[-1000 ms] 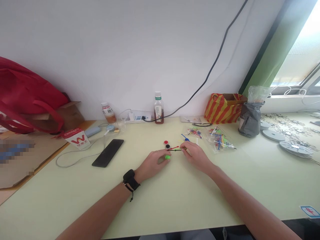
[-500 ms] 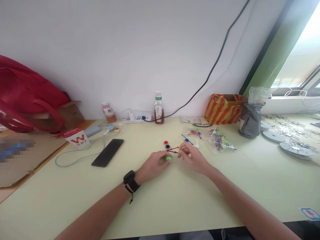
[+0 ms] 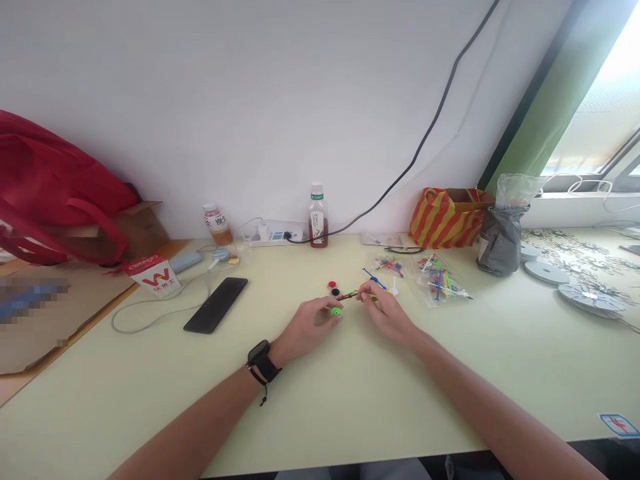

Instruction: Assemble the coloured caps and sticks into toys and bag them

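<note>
My left hand (image 3: 313,323) pinches a small round green plastic piece (image 3: 336,311) between thumb and fingers, low over the table. Opposite it, my right hand (image 3: 383,310) is closed on a thin yellow-green plastic pointer (image 3: 353,293), whose far part is hidden by the fingers. Thin red and black pointers (image 3: 347,297) lie against or beside it; whether they are also gripped I cannot tell. Just beyond my left hand are a red round piece (image 3: 332,285) and a black round piece (image 3: 335,293). Past my right fingers lie a blue pointer (image 3: 373,277) and a white piece (image 3: 394,288).
Clear bags of coloured plastic parts (image 3: 440,283) lie to the right, near glasses (image 3: 405,251) and a striped bag (image 3: 450,220). A phone (image 3: 216,305), cable and red-white box (image 3: 153,275) are on the left. A bottle (image 3: 318,223) stands at the wall.
My right hand has shifted slightly, and the yellow-green pointer now reaches left over the red and black ones. The green piece in my left hand has risen a little.
</note>
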Available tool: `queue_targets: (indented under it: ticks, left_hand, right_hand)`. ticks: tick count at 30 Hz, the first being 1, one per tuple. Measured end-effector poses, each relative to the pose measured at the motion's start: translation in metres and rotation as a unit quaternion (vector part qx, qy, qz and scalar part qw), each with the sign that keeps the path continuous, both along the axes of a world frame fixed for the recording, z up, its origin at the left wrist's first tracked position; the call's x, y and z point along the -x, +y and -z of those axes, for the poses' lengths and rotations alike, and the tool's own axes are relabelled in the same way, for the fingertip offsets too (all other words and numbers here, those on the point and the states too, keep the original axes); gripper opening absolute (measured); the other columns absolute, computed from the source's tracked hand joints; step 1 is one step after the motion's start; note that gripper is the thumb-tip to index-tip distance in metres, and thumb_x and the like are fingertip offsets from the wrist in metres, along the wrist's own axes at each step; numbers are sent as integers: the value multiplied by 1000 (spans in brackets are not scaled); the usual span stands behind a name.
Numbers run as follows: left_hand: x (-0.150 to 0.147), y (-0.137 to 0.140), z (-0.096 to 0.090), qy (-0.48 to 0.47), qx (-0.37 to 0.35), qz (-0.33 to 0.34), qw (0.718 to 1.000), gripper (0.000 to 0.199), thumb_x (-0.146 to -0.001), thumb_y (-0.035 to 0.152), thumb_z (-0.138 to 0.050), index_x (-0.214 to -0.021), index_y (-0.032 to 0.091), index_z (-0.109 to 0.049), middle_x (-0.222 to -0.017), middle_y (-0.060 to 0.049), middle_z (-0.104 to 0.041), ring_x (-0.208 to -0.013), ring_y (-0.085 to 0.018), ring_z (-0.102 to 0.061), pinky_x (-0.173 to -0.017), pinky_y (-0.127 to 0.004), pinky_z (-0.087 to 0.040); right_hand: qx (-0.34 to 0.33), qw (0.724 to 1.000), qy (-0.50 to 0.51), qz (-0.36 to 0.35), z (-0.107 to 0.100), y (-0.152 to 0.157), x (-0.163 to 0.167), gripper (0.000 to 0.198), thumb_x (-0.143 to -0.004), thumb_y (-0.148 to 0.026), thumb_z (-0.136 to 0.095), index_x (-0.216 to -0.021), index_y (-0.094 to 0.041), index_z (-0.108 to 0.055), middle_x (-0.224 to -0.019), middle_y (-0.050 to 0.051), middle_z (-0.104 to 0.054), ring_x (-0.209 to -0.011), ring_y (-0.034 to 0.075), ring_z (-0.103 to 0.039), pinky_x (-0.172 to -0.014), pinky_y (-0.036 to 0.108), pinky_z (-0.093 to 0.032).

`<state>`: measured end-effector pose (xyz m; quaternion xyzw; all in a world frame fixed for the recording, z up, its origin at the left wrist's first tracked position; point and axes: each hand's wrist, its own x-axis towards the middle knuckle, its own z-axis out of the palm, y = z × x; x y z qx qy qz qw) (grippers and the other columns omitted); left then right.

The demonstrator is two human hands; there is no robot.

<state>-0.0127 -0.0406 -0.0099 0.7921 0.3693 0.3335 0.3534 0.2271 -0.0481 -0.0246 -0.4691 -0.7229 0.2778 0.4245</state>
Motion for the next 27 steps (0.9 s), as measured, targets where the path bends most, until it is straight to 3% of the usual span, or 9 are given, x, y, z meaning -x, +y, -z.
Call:
queue_targets:
  ticks: [4, 8, 12, 18, 23, 27]
  left_hand:
    - [-2, 4, 3, -91, 92, -14, 992, 29, -88, 41, -74, -105, 18, -73, -94, -6, -75, -86, -19, -70, -83, -31, -59]
    - [-2, 3, 4, -150, 155, 8, 976, 41, -81, 38, -83, -114, 16, -73, -108, -10, -77, -97, -22, -73, -94, -38, -60]
    - [-5, -3, -2, -170, 177, 53, 968, 44, -84, 36, -82, -122, 17, -71, -118, -12, -76, -108, -26, -74, -101, -43, -59]
    - [-7, -5, -4, -162, 128, 42, 978, 34, -90, 36, -76, -118, 18, -75, -120, -10, -77, -109, -26, -73, -101, -43, -60]
    - [-4, -4, 1, -140, 54, 2, 989, 31, -88, 37, -77, -115, 20, -78, -121, -9, -77, -111, -27, -73, -103, -44, -59]
    - [-3, -6, 0, -96, -21, -22, 995, 23, -88, 35, -77, -108, 24, -81, -117, -7, -79, -113, -27, -73, -105, -43, -57]
  right_hand:
    - [38, 994, 99, -5, -14, -8, 4, 23, -104, -40, -40, -102, -24, -55, -88, 4, -61, -83, 20, -57, -78, 37, -49]
    - [60, 980, 183, -56, -27, -19, 12, 19, -102, -41, -45, -104, -25, -54, -87, 3, -57, -80, 19, -55, -72, 35, -48]
    - [87, 974, 171, -119, -25, -26, 22, 18, -102, -42, -49, -107, -25, -51, -94, 3, -59, -78, 16, -55, -72, 33, -48]
    - [96, 980, 126, -117, -15, -26, 27, 20, -102, -46, -52, -104, -26, -52, -103, 5, -63, -93, 19, -63, -76, 33, -50]
    - [63, 992, 82, -76, -18, -22, 22, 20, -98, -44, -58, -95, -25, -56, -86, 1, -60, -72, 16, -54, -65, 31, -46]
    - [62, 993, 64, -76, -19, -19, 18, 22, -97, -45, -59, -90, -24, -59, -78, 0, -57, -68, 16, -50, -62, 30, -43]
